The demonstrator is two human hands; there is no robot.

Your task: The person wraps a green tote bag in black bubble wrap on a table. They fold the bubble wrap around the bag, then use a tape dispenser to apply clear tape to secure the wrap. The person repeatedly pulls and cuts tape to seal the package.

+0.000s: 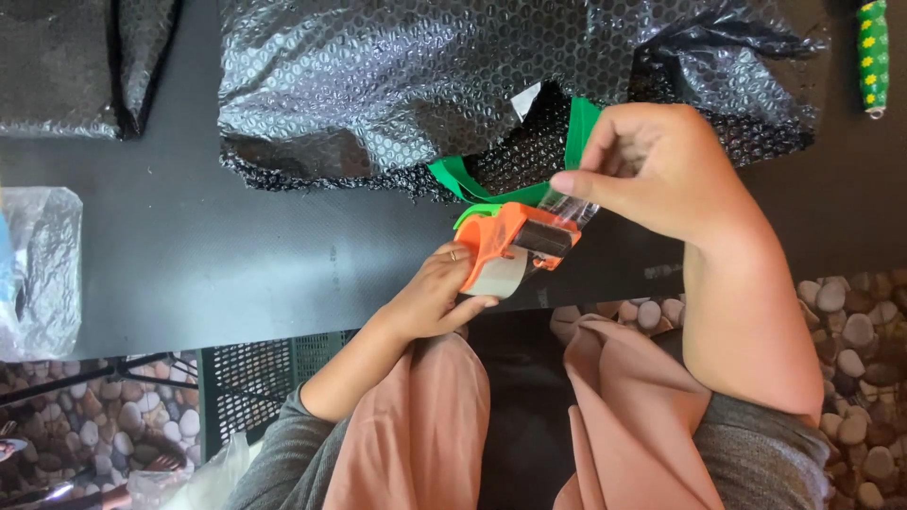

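My left hand point(430, 297) grips an orange tape dispenser point(505, 246) with a roll of clear tape, held just over the near edge of the dark table point(189, 236). A ring shows on one finger. My right hand point(652, 165) pinches the free end of the clear tape point(572, 210) at the dispenser's black roller, fingers closed on the strip. Right behind the dispenser lies a package wrapped in black bubble wrap point(397, 85), with a green item point(453, 175) poking out from its open lower edge.
More black bubble wrap point(76, 61) lies at the far left of the table. A clear plastic bag point(38, 269) rests at the left edge. A green patterned object point(873, 57) sits at the top right. My knees in pink cloth point(605, 406) are below; the floor is pebbled.
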